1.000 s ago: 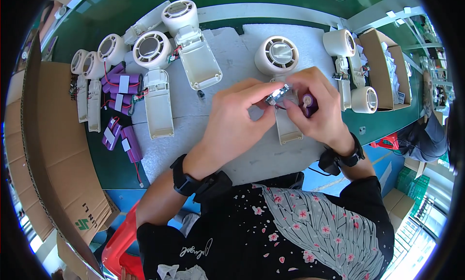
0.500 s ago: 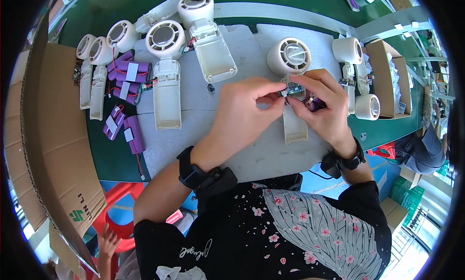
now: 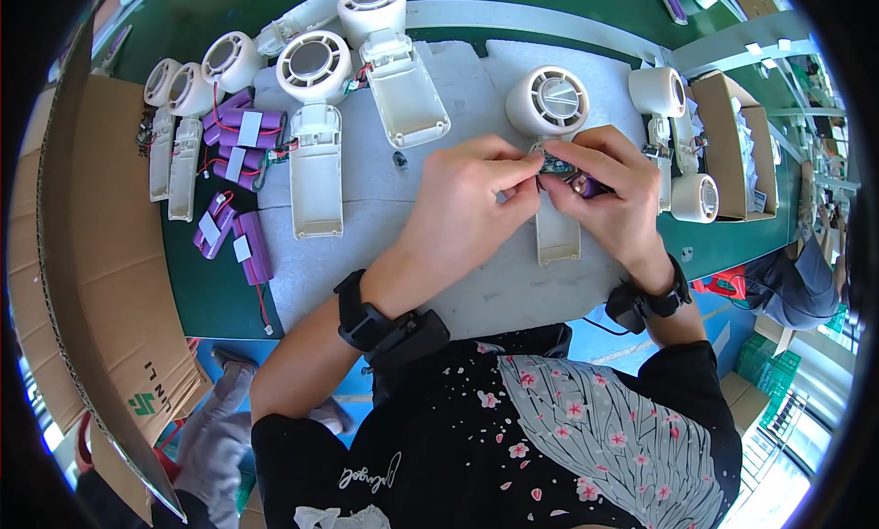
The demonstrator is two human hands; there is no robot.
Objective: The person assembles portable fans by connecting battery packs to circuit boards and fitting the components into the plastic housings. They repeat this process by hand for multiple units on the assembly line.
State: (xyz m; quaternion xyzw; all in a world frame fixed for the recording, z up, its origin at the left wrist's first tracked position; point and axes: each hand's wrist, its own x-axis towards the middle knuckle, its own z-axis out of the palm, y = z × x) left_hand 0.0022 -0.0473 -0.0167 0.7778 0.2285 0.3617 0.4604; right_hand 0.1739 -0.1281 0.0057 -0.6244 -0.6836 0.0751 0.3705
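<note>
Holding the board (image 3: 557,164) at six o'clock of the fan (image 3: 548,102).
The right hand (image 3: 624,198) clamps it and cradles the battery (image 3: 591,187); the left hand (image 3: 469,196) pinches the board's nine o'clock edge. It looks light, stiff and fragile, best taken by its rim.

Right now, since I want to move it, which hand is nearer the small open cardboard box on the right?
Right hand: it's left of the box, with white housings between; the left hand is farther left.

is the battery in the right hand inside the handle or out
Out: the right hand holds the purple battery beside the white handle.
</note>
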